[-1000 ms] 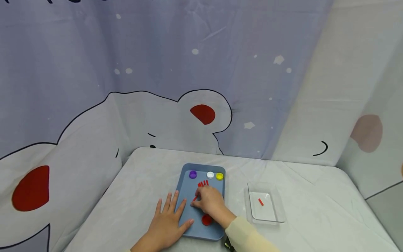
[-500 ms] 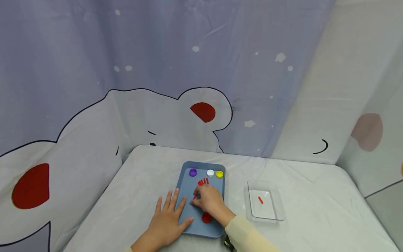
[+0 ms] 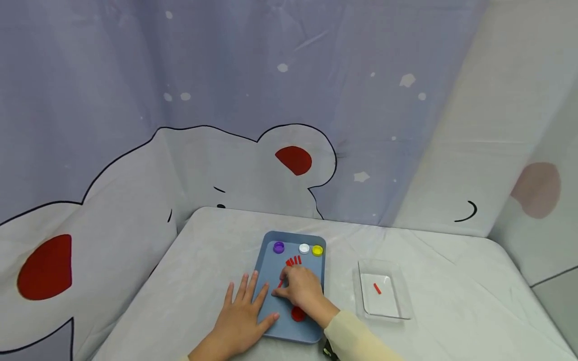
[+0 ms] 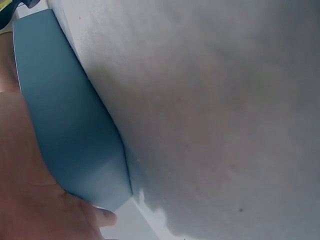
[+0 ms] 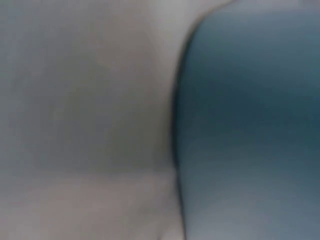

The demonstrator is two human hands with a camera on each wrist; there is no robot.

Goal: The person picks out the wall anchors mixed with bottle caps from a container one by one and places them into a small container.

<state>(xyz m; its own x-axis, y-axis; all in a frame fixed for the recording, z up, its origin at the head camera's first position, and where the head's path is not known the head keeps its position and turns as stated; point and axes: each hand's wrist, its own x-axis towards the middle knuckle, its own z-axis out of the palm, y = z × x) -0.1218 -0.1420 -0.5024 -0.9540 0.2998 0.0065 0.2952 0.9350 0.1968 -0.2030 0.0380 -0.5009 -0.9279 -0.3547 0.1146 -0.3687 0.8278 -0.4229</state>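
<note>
A blue-grey tray (image 3: 271,265) lies on the white-covered table. My left hand (image 3: 241,321) rests over its left edge with fingers spread; in the left wrist view that hand (image 4: 35,170) lies against the tray's side wall (image 4: 75,115). Low over the tray, my right hand (image 3: 303,292) pinches a small red stick (image 3: 280,284) between thumb and fingers. Just beyond its knuckles several short red sticks (image 3: 295,260) lie side by side. A round red cap (image 3: 298,314) sits under the right wrist, partly covered. The right wrist view holds only the blurred tray side (image 5: 250,125) and cloth.
Along the tray's far end stand a purple cap (image 3: 278,247), a white cap (image 3: 304,248) and a yellow cap (image 3: 317,250). Right of the tray is a clear plastic box (image 3: 399,293) with one red stick (image 3: 377,288) inside. A printed curtain (image 3: 226,75) hangs behind the table.
The head view has shifted slightly. Both hands keep their places on the tray, the right one with the red stick between its fingers throughout.
</note>
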